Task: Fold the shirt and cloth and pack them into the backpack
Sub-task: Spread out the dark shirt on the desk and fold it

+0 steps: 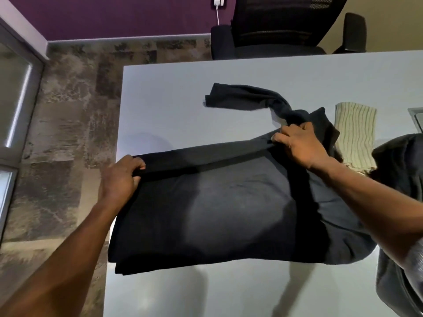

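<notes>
Left hand and right hand both pinch the shirt fold edge. Keep edge taut, lay level, tuck stray sleeve in.

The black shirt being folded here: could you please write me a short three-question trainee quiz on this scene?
1. True or false: both hands grip the black shirt.
2. Which lies on the table just beyond the right hand? A) striped cloth B) book C) cup
3. What stands behind the table's far edge?

Key: 1 true, the left hand included; 2 A; 3 an office chair.
</notes>
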The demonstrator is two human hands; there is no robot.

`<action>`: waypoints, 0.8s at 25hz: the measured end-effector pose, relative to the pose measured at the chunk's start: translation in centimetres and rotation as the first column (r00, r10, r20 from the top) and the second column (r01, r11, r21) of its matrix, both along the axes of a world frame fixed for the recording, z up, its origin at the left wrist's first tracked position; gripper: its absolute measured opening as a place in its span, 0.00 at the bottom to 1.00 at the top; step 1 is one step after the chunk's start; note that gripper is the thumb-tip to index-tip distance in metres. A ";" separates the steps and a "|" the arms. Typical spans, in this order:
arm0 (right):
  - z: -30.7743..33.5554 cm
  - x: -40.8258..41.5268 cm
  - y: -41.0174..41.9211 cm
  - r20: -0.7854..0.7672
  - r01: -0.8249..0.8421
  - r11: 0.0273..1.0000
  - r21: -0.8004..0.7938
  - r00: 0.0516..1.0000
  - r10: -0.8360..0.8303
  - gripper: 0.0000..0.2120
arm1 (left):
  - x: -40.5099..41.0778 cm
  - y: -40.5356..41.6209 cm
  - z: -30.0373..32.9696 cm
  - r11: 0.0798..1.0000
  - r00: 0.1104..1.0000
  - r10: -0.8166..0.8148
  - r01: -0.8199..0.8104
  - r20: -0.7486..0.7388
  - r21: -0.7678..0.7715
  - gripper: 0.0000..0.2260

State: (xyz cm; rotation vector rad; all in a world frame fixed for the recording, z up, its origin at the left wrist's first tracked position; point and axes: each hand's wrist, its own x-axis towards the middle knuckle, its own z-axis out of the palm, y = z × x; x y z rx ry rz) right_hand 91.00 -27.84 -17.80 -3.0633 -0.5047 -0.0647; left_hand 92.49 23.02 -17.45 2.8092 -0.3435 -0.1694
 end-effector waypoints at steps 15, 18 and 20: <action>-1.8 -9.9 0.5 0.046 -0.017 0.994 -0.103 0.999 0.022 0.07 | -7.1 0.6 -0.4 0.961 0.991 0.127 -0.116 -0.028 0.250 0.12; -2.0 -11.0 1.3 0.053 -0.085 0.980 -0.181 0.994 0.096 0.07 | -8.0 0.6 -0.5 0.945 0.994 0.108 -0.096 -0.022 0.313 0.12; -1.7 -11.3 2.0 0.029 -0.147 0.964 -0.223 0.987 0.157 0.10 | -8.3 0.7 -0.6 0.921 0.994 0.108 -0.092 -0.020 0.379 0.11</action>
